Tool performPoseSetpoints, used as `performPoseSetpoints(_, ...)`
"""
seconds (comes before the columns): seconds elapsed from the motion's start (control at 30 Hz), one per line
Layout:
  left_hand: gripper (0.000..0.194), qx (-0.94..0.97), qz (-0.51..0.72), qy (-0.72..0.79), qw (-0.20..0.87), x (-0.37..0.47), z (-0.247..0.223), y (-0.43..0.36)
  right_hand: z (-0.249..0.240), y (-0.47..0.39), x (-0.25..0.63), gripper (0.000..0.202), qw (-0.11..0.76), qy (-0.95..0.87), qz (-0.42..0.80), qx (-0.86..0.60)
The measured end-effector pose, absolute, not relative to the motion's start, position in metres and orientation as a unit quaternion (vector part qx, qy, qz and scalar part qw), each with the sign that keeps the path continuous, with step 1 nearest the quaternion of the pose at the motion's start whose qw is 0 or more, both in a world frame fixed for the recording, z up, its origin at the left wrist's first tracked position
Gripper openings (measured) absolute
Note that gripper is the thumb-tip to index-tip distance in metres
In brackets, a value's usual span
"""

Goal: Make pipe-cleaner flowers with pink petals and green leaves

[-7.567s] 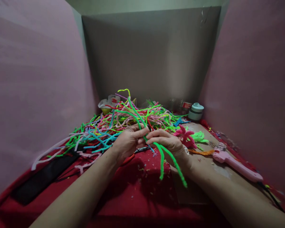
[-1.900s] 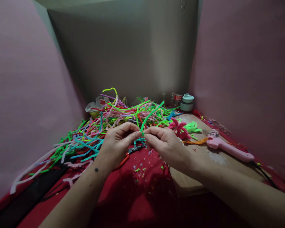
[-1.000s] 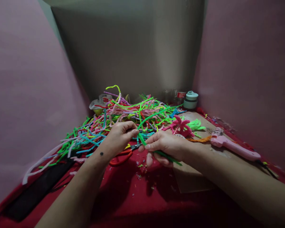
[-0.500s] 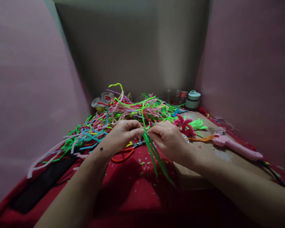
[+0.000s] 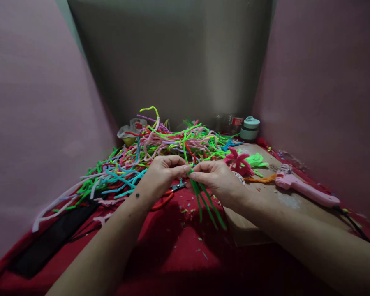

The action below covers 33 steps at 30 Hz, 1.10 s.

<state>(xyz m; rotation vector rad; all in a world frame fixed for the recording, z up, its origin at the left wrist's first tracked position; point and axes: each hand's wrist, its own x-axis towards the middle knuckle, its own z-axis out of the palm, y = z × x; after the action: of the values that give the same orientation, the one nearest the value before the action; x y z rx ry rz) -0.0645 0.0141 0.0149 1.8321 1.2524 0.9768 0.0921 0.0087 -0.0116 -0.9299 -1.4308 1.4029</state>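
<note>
Pink panels (image 5: 33, 102) rise on the left and right of a narrow work nook, and a grey board (image 5: 172, 61) closes the back, leaving open room only toward the camera. A red cloth (image 5: 179, 255) covers the surface from the near edge up to the back board; its near middle lies bare apart from scattered trimmings. A heap of coloured pipe cleaners (image 5: 148, 152) fills the back left, its loose ends trailing toward the left panel. On the right, a brown board (image 5: 274, 205) lies on the cloth, with a pink glue gun (image 5: 305, 191) near the right panel. A pink pipe-cleaner flower (image 5: 238, 161) and a light green tuft (image 5: 256, 159) sit at the board's far end, just beside the heap. A pale green jar (image 5: 250, 128) stands in the back right corner. A black strip (image 5: 49, 238) lies along the cloth's left edge.

At centre, the left hand (image 5: 162, 174) and right hand (image 5: 217, 179) meet above the cloth, fingertips pinched together on the top of a green pipe cleaner bundle (image 5: 203, 201), whose strands hang down and splay toward the camera. Red-handled scissors (image 5: 169, 194) lie on the cloth just under the hands.
</note>
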Motion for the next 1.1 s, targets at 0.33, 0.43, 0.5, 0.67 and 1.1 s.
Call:
performPoseSetpoints(0.33,0.014,0.670,0.423,0.481,0.375,-0.059,0.018,0.007,-0.016,0.007,0.092,0.013,0.432,-0.518,0.665,-0.319)
performPoseSetpoints(0.43,0.014,0.631,0.426,0.450,0.466,-0.061,0.013,0.009,-0.016,0.005,0.092,0.015,0.443,-0.573,0.599,-0.342)
performPoseSetpoints(0.5,0.014,0.625,0.427,0.438,0.486,-0.063,0.011,0.010,-0.015,0.003,0.091,0.016,0.459,-0.581,0.570,-0.357)
performPoseSetpoints(0.67,0.016,0.682,0.431,0.456,0.375,-0.062,0.009,0.010,-0.014,0.001,0.088,0.017,0.415,-0.496,0.682,-0.341)
performPoseSetpoints(1.1,0.021,0.566,0.443,0.391,0.575,-0.058,0.009,0.016,-0.013,0.004,0.093,0.015,0.355,-0.435,0.791,-0.244)
